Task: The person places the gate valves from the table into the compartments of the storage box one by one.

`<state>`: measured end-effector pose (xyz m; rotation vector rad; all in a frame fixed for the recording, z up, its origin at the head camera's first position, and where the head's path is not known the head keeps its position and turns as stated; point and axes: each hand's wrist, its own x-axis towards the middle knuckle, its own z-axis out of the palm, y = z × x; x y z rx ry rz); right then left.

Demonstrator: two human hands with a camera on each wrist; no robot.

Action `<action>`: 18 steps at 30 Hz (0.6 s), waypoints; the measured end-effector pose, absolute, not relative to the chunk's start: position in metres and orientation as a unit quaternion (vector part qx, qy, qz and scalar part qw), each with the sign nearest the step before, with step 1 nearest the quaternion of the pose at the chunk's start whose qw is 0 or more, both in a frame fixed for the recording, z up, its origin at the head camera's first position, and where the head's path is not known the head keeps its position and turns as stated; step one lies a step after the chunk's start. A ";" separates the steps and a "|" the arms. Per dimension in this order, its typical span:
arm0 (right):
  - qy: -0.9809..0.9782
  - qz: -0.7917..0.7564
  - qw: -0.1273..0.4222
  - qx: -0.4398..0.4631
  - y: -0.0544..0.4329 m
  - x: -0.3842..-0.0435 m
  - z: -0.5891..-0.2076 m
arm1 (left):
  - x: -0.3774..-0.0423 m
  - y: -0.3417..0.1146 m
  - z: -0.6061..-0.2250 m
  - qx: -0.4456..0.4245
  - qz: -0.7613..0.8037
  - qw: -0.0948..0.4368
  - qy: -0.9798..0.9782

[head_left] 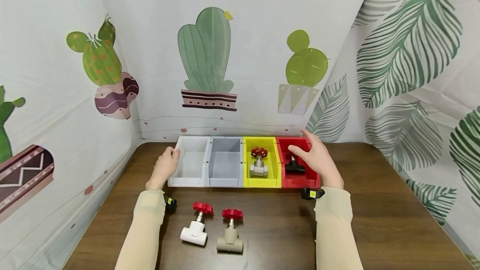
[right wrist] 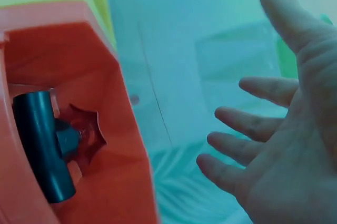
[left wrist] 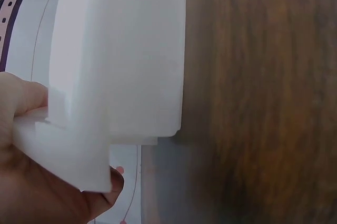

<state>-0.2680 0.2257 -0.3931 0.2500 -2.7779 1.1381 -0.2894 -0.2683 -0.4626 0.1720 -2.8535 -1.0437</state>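
Note:
At the row's left end, my left hand [head_left: 165, 169] pinches the side wall of the white bin [head_left: 192, 161]; in the left wrist view its thumb and fingers lie on both sides of that wall. My right hand [head_left: 318, 157] is spread, thumb apart from the fingers, beside the red bin [head_left: 311, 181]. Inside the red bin lies a black tee-shaped valve [right wrist: 42, 147] with a red handwheel. A metal gate valve [head_left: 258, 168] with a red handwheel sits in the yellow bin [head_left: 275, 183]. Between the white and yellow bins is the grey bin [head_left: 225, 166].
Nearer me on the brown wooden table [head_left: 277, 228] are a white valve [head_left: 195, 233] and a beige valve [head_left: 230, 240], each with a red handwheel. Behind the bins hangs a printed cloth [head_left: 258, 53] with cactus and leaf patterns.

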 end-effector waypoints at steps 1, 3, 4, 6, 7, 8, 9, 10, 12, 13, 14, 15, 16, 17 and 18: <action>-0.917 0.386 0.068 0.073 0.230 -0.266 -0.396 | -0.289 -0.268 -0.463 0.057 -0.345 0.048 -0.936; -0.907 0.411 0.072 0.057 0.237 -0.264 -0.401 | -0.289 -0.269 -0.464 0.057 -0.346 0.046 -0.935; -0.903 0.420 0.074 0.053 0.239 -0.263 -0.404 | -0.288 -0.269 -0.464 0.057 -0.346 0.046 -0.935; -0.897 0.432 0.077 0.051 0.243 -0.263 -0.410 | -0.288 -0.270 -0.465 0.055 -0.349 0.047 -0.934; -0.895 0.437 0.078 0.052 0.244 -0.264 -0.412 | -0.288 -0.270 -0.465 0.055 -0.350 0.048 -0.934; -0.892 0.443 0.076 0.051 0.245 -0.265 -0.415 | -0.288 -0.271 -0.465 0.055 -0.349 0.051 -0.934; -0.890 0.446 0.075 0.052 0.247 -0.266 -0.417 | -0.289 -0.271 -0.465 0.054 -0.350 0.054 -0.933; -0.889 0.448 0.074 0.053 0.248 -0.267 -0.418 | -0.289 -0.271 -0.465 0.055 -0.351 0.056 -0.933; -0.887 0.455 0.068 0.050 0.250 -0.267 -0.421 | -0.289 -0.271 -0.465 0.057 -0.352 0.057 -0.933; -0.884 0.460 0.064 0.048 0.252 -0.267 -0.423 | -0.289 -0.271 -0.466 0.059 -0.352 0.056 -0.932; -0.883 0.463 0.061 0.046 0.253 -0.267 -0.424 | -0.289 -0.271 -0.466 0.059 -0.353 0.056 -0.932; -0.882 0.466 0.059 0.043 0.255 -0.267 -0.426 | -0.289 -0.270 -0.467 0.059 -0.356 0.056 -0.931; -0.880 0.471 0.057 0.041 0.256 -0.268 -0.428 | -0.289 -0.270 -0.467 0.058 -0.357 0.057 -0.930; -0.877 0.476 0.054 0.038 0.258 -0.268 -0.430 | -0.289 -0.269 -0.468 0.057 -0.360 0.057 -0.929; -0.875 0.480 0.052 0.037 0.259 -0.269 -0.432 | -0.289 -0.269 -0.468 0.057 -0.361 0.058 -0.929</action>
